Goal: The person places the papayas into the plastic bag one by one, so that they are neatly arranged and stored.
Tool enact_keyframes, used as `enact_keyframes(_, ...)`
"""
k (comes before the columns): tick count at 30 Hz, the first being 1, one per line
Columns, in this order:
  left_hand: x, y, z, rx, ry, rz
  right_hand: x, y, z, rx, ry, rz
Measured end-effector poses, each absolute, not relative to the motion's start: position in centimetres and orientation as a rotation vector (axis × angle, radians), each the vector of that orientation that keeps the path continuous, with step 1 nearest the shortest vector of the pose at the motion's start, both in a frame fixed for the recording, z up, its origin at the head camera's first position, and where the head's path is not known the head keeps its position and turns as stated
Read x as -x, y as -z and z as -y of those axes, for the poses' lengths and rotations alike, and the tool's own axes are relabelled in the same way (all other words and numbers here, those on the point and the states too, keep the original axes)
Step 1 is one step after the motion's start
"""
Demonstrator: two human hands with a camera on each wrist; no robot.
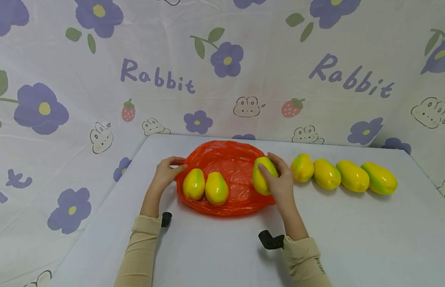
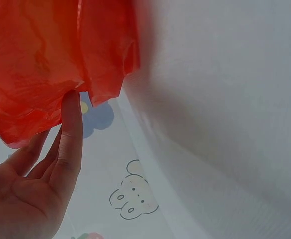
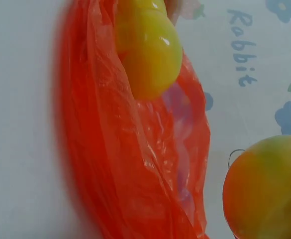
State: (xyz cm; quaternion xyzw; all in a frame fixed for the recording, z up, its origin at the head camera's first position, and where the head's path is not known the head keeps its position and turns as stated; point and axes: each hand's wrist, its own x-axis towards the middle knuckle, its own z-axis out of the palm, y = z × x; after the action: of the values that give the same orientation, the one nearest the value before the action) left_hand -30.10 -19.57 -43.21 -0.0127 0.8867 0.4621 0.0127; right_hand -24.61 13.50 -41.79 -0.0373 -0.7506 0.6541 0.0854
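A red plastic bag (image 1: 240, 179) lies spread with its mouth up, and two glossy yellow-green papayas (image 1: 194, 184) rest side by side in its left half. My left hand (image 1: 166, 172) pinches the bag's left rim, thumb over the edge; in the left wrist view its fingers (image 2: 71, 124) touch the red film. Above the bag's right side, my right hand (image 1: 282, 181) grips another papaya (image 1: 261, 175) between thumb and fingers. That held papaya (image 3: 269, 189) fills the lower right of the right wrist view, where the hand itself is out of sight.
To the right of the bag, several more papayas (image 1: 352, 175) stand in a row on the white table (image 1: 215, 251). A printed cloth (image 1: 222, 91) with purple flowers hangs behind the table. Black camera mounts (image 1: 270, 240) stick out from both wrists.
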Motion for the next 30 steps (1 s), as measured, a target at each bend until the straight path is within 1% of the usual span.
enact_keyframes(30, 30.1, 43.2, 19.7, 0.019, -1.427, -2.777, 24.8, 43.5, -9.0, 0.026, -2.008, 2.306)
